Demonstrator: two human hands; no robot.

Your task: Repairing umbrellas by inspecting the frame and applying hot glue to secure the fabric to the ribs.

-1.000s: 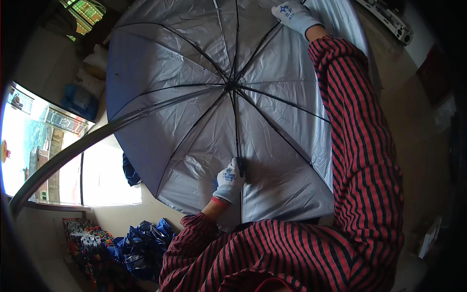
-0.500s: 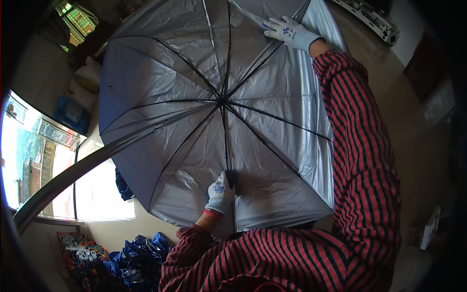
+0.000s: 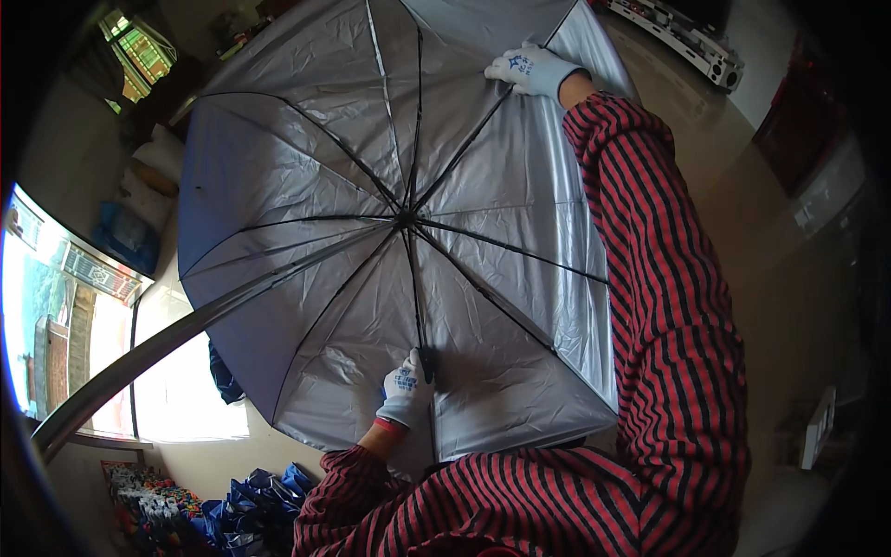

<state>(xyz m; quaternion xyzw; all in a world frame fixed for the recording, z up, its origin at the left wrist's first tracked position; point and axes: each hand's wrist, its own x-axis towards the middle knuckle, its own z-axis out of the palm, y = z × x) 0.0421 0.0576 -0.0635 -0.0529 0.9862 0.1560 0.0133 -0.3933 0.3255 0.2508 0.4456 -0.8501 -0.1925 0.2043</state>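
The fingers of the left hand [image 3: 406, 393] are curled closed around the black handle [image 3: 427, 362] of an open umbrella [image 3: 306, 186], at the lower end of the black shaft [image 3: 414, 288]. The fingers of the right hand [image 3: 531, 70] lie nearly flat, only slightly bent, pressing on the silver lining beside a black rib [image 3: 464, 148] near the umbrella's far edge; whether they pinch the rib cannot be told. Both hands wear white knit gloves (blue print on the backs) and emerge from red-and-black striped sleeves [image 3: 668, 306]. The umbrella is held up in front of the person with its silver underside toward the camera, black ribs radiating from the central hub [image 3: 406, 220]. Left of the umbrella is a bright window [image 3: 56, 316] crossed by a curved metal bar [image 3: 167, 339]. Below the umbrella's lower edge lie blue bags [image 3: 255, 506]. Beyond its upper right edge, a long pale appliance [image 3: 682, 42] sits on the floor.
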